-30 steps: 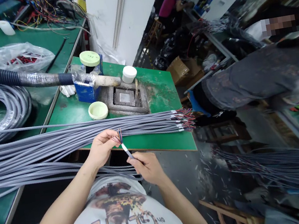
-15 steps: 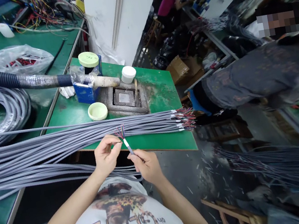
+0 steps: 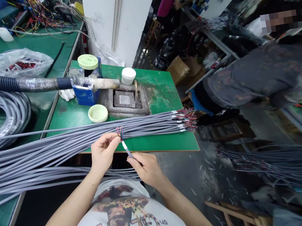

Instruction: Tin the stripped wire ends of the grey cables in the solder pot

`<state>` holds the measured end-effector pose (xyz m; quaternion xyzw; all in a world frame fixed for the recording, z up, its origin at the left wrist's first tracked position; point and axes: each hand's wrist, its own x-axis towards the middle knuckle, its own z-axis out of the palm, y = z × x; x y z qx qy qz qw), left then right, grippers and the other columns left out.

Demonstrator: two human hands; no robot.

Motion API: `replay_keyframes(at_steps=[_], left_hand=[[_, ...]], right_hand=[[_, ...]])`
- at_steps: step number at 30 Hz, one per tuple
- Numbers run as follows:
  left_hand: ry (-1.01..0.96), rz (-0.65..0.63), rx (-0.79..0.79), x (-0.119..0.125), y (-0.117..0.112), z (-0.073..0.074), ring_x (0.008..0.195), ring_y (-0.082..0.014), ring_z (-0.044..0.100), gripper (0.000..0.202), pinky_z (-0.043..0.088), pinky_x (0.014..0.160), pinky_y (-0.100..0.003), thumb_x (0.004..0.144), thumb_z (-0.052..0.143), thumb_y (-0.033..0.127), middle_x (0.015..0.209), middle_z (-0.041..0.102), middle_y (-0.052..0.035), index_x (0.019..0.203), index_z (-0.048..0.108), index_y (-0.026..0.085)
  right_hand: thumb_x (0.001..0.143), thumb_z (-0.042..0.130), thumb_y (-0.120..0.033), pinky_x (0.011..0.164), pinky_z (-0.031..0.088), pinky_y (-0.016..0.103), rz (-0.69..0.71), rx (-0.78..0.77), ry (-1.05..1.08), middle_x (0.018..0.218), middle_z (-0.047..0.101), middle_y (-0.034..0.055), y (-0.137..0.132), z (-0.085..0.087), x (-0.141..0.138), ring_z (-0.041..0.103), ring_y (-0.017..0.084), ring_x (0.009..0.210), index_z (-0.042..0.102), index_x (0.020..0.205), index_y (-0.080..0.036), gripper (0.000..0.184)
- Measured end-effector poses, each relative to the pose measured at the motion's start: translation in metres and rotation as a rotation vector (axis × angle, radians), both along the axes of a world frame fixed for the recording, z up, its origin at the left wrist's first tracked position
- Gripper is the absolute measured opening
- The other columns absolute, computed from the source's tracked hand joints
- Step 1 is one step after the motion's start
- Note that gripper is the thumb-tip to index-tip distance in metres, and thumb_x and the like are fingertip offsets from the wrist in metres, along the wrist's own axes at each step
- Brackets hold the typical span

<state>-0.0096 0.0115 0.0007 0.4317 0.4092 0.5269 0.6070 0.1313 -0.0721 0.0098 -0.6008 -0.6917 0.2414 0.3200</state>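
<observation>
My right hand is closed round the end of a grey cable, holding it pointed up and to the left. From its stripped tip stick out thin coloured wires. My left hand pinches those wires between thumb and fingertips. Both hands hover in front of my chest, just before the near edge of the green table. A long bundle of grey cables lies across the table behind my hands, its stripped coloured ends pointing right.
On the table sit a metal block, a blue box, a white jar and pale green lids. A corrugated hose reaches in from the left. A cable coil lies left. Other people work at the right and back.
The cable tip dipped slightly and my left fingers closed in on the coloured wires, gathering them from a spread fan into a tighter bunch. The view shifted slightly.
</observation>
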Motion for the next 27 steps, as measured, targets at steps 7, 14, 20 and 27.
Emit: replay_keyframes(at_steps=[7,14,20,27], left_hand=[[0.061,-0.075,0.003,-0.007,0.010,0.005,0.063,-0.0113,0.058,0.019,0.049,0.064,-0.024,0.063,0.079,0.030,0.069,0.067,-0.0011,0.066,0.068,0.015],[0.329,0.051,0.550,-0.005,0.003,0.000,0.060,-0.0112,0.058,0.004,0.046,0.062,-0.025,0.076,0.070,0.018,0.066,0.067,0.0003,0.073,0.067,0.017],[0.357,0.022,1.074,0.005,-0.010,-0.005,0.065,-0.0120,0.060,0.012,0.047,0.063,-0.026,0.079,0.067,0.012,0.071,0.069,-0.0013,0.088,0.066,0.020],[0.004,-0.133,0.541,0.020,-0.023,-0.008,0.051,-0.0092,0.055,0.002,0.044,0.051,-0.023,0.082,0.066,0.019,0.059,0.060,0.0025,0.081,0.065,0.019]], right_hand=[[0.095,0.042,-0.032,0.057,0.034,0.026,0.013,0.055,-0.111,0.055,0.055,0.0015,0.001,0.001,0.000,0.049,0.012,0.052,0.058,0.065,-0.018,0.037],[0.089,0.050,-0.044,0.047,0.035,0.023,-0.092,-0.251,0.446,0.047,0.051,-0.0032,0.004,-0.003,0.001,0.046,0.010,0.042,0.068,0.086,-0.017,0.032],[0.078,0.060,-0.057,0.037,0.023,0.020,-0.025,-0.400,1.021,0.038,0.047,-0.0073,0.018,-0.012,0.005,0.032,0.006,0.030,0.065,0.105,-0.013,0.052],[0.075,0.067,-0.045,0.038,0.027,0.020,-0.147,-0.201,1.130,0.033,0.041,-0.0084,0.028,-0.009,-0.007,0.032,0.005,0.030,0.072,0.082,-0.017,0.029]])
